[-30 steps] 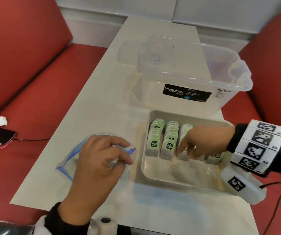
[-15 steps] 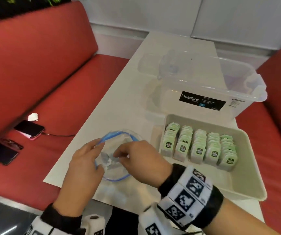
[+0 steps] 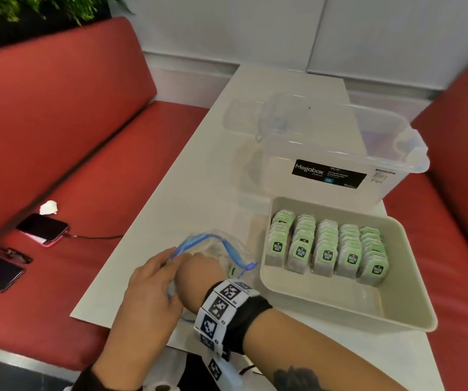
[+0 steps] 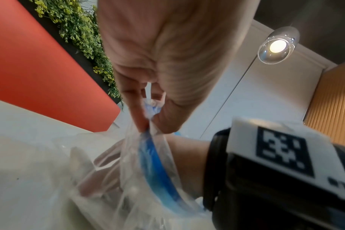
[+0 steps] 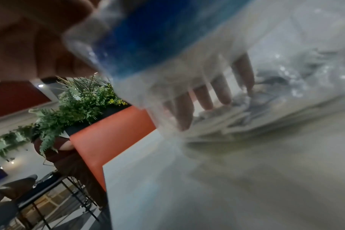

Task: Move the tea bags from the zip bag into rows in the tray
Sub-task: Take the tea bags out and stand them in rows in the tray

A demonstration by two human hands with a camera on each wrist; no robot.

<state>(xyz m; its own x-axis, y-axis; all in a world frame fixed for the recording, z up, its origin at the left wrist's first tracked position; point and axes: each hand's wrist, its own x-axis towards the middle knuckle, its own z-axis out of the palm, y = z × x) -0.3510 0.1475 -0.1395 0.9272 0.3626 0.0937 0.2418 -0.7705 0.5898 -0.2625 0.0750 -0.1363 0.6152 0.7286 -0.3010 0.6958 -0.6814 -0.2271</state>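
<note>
5 tea bag rows (image 3: 327,249) in tray (image 3: 340,309) | left hand (image 3: 151,289) pinches zip bag (image 3: 213,249) rim | right hand (image 3: 199,273) fingers (image 5: 207,99) inside, blurred

Left hand (image 3: 148,289) at the near table edge, thumb and forefinger (image 4: 136,115) pinching the blue-edged rim of the zip bag (image 3: 215,249) and holding its mouth apart. Right hand (image 3: 199,273) reaches across from the right, its fingers (image 5: 205,99) extended inside the bag. The right wrist carries a band of black-and-white markers (image 3: 221,306).
</note>
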